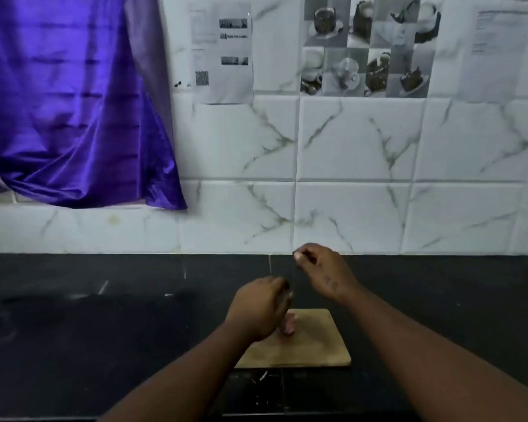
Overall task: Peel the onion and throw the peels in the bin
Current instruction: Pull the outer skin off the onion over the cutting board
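Head view: person at a dark counter, both hands raised over a small board; frame is motion-blurred.
Wall: white marble-look tiles (pixel 357 141) with printed sheets taped on; purple curtain (pixel 73 102) at left.
Counter: black worktop (pixel 89 324), a few pale flecks on it near the front edge; can't tell whether they are peel.
Board: wooden cutting board (pixel 314 345), lying flat, centre-near.
Left hand (pixel 261 309): curled, knuckles up, above the board's far-left corner; what it grips, if anything, is hidden.
Right hand (pixel 323 271): lifted beyond the board, thumb and forefinger pinched narrow; looks like a thin scrap between them, too small to confirm.
Onion (pixel 288 325): pinkish lump on the board just under the left hand, partly hidden.
Bin: not in view.
Progress: judged mid-peel; pale pink surface suggests outer skin is at least partly off. Disposal not yet done.
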`<state>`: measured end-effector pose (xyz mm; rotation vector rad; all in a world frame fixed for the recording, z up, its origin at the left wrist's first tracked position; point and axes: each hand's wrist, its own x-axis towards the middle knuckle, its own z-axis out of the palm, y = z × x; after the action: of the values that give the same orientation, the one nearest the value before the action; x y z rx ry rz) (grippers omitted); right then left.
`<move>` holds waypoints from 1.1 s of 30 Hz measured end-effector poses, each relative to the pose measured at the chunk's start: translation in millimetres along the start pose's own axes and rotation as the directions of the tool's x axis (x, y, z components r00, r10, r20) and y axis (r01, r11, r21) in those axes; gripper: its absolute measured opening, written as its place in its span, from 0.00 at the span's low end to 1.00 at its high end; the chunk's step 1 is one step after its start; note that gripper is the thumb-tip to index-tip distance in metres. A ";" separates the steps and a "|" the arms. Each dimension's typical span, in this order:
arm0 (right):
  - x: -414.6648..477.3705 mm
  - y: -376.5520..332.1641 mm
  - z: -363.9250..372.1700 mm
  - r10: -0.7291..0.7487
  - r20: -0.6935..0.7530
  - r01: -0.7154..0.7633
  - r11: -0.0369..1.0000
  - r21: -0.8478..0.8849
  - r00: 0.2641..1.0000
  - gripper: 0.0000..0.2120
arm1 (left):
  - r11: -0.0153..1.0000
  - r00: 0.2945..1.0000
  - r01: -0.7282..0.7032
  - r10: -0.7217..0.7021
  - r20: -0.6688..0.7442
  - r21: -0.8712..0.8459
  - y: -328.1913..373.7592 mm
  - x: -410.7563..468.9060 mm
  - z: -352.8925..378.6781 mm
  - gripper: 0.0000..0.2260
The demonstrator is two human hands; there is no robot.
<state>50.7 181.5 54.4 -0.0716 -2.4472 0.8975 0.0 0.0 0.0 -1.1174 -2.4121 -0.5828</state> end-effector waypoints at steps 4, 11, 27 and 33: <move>-8.5 37.9 22.1 0.048 0.256 -0.084 0.988 0.133 0.965 0.08 | 0.999 0.992 0.047 -0.047 0.117 0.002 -14.8 -15.8 36.5 0.22; -7.4 87.1 57.0 0.050 0.273 -0.153 0.916 0.371 0.961 0.09 | 0.946 0.989 0.142 -0.126 0.074 -0.291 -17.6 1.7 67.9 0.12; 11.8 103.1 67.0 -0.081 0.135 -0.077 0.497 0.864 0.988 0.20 | 0.541 0.924 -0.034 -0.304 -0.233 -0.841 -25.6 30.3 83.1 0.11; -0.5 102.9 65.9 -0.047 0.145 -0.102 0.506 0.857 0.988 0.20 | 0.610 0.926 -0.029 -0.282 -0.251 -0.792 -18.8 20.5 77.9 0.10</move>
<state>5.4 222.8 -51.3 0.3373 -1.8114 2.1131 -41.8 42.7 -57.1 -0.9902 -1.9059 -1.8653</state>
